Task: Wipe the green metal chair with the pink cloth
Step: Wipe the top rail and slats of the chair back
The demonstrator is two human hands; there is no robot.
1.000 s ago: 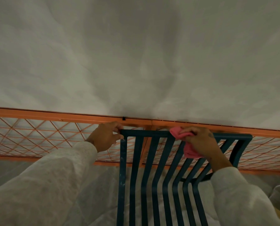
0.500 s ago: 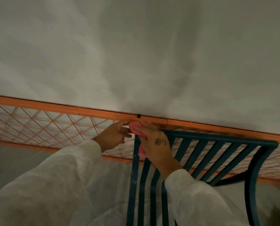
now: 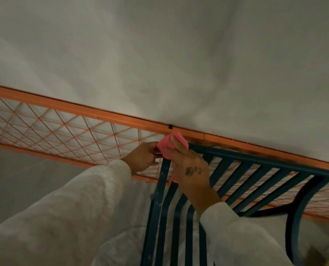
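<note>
The dark green metal chair (image 3: 259, 162) shows its slatted back and top rail across the lower right, close against an orange fence. The pink cloth (image 3: 166, 145) is bunched over the chair's top left corner. My right hand (image 3: 188, 167) grips the cloth there, fingers wrapped over the corner. My left hand (image 3: 143, 155) is just left of that corner, its fingertips pinching the cloth's left edge. Both arms wear white sleeves. The chair's seat and legs are out of view.
An orange metal fence (image 3: 67, 112) with a diamond mesh runs diagonally right behind the chair. A pale plastered wall (image 3: 179, 54) fills the upper view. White sheeting (image 3: 121, 244) lies under the chair.
My right hand slid the pink cloth leftward along the top rail, from its middle to the left corner. My left hand kept its place at that corner and now touches the cloth.
</note>
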